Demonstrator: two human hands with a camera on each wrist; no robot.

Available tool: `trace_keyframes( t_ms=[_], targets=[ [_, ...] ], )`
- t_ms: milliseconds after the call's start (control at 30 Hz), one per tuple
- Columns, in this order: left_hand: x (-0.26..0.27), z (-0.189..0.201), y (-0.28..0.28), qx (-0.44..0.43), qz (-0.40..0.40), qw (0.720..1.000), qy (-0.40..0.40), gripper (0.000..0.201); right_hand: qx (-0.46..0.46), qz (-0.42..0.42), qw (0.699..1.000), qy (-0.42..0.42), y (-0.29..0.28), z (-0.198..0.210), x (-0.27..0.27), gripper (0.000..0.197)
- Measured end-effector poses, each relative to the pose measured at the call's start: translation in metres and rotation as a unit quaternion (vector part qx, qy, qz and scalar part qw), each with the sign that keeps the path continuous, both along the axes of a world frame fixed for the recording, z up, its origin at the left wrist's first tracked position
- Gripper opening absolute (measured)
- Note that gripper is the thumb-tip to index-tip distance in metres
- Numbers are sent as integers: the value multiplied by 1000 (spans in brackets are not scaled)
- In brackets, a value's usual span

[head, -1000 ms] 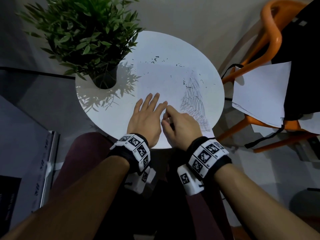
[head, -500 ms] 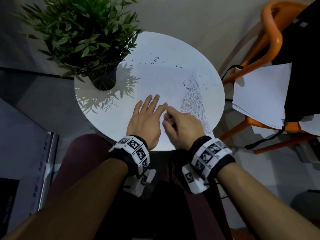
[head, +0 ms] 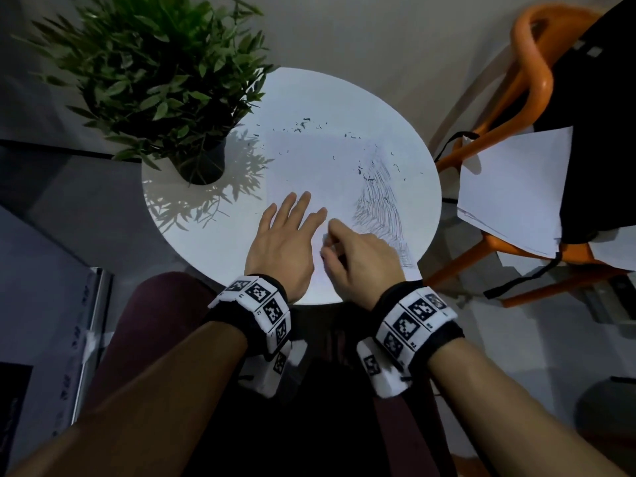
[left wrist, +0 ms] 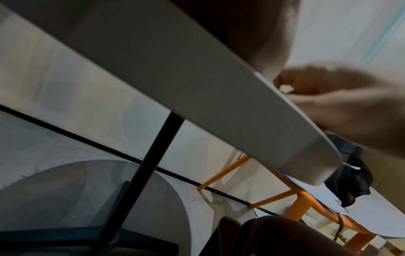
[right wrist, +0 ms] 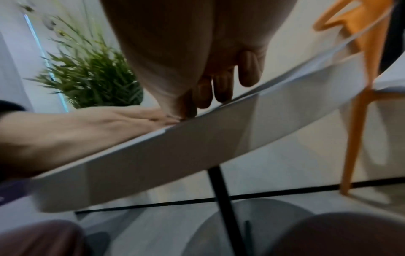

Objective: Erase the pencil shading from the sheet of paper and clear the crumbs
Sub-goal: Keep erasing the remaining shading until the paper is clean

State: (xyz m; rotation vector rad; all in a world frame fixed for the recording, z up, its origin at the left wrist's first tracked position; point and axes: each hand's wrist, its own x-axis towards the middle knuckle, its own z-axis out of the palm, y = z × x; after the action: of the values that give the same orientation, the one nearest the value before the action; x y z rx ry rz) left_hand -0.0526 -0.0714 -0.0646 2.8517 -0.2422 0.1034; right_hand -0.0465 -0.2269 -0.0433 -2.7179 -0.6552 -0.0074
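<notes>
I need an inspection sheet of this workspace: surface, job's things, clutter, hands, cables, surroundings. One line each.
Surface: round white table, leaf shadows on it.
Job's things: sheet of paper lies flat; pencil shading remains on its right part; crumbs scattered toward the far side.
Clutter: potted plant on the table.
Hands: left hand flat on the sheet; right hand pinches a small white eraser.
Cables: nothing seen.
Surroundings: orange chair with loose papers and a black bag.

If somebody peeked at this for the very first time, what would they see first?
Probably the two hands at the near edge of the round white table: the left hand lies flat on the paper, and the right hand pinches something small beside it. Right of them sits the dark pencil shading, with black crumbs scattered beyond.
</notes>
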Motion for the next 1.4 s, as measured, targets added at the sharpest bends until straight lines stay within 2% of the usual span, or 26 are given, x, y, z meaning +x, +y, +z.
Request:
trace_keyframes(
  t_ms=[133, 233, 400, 467, 600, 700, 933, 1000, 1133, 1200, 1300, 1400],
  targets=[
    [1, -2, -3, 19, 3, 1000, -1, 73, -71, -52, 996, -22, -47, 14, 15, 11],
    [1, -2, -4, 15, 4, 1000, 0, 72, -94, -60, 993, -31, -47, 20, 18, 13],
    [1, -1, -3, 4, 1, 1000, -9, 68, -13, 48, 999, -4, -10, 4, -4, 10],
    [1, -1, -2, -6, 2, 1000, -13, 65, -14, 52, 998, -16, -17, 1, -2, 10],
    [-2, -2, -3, -10, 0, 1000, -14, 65, -29, -17, 999, -34, -56, 5, 17, 12],
    [-2, 0, -2, -9, -6, 1000, -4, 69, -30, -55, 998, -29, -65, 8, 24, 11],
    [-2, 8, 5, -22, 18, 1000, -2, 73, 116, -117, 983, 81, -44, 9, 16, 12],
    [0, 11, 7, -23, 27, 999, -4, 68, 158, -124, 975, 100, -34, 10, 14, 11],
    [4, 9, 1, -72, 65, 995, -10, 44, 272, -133, 945, 125, -17, 9, 10, 8],
    [5, 5, -1, -66, 80, 995, -3, 47, 301, -138, 936, 121, -20, 8, 11, 10],
    [6, 5, -3, -44, 88, 995, 5, 52, 256, -161, 950, 78, -30, 7, 8, 13],
    [10, 9, -11, -32, 111, 993, 26, 52, 198, -138, 969, 59, -25, 5, -1, 14]
  ],
)
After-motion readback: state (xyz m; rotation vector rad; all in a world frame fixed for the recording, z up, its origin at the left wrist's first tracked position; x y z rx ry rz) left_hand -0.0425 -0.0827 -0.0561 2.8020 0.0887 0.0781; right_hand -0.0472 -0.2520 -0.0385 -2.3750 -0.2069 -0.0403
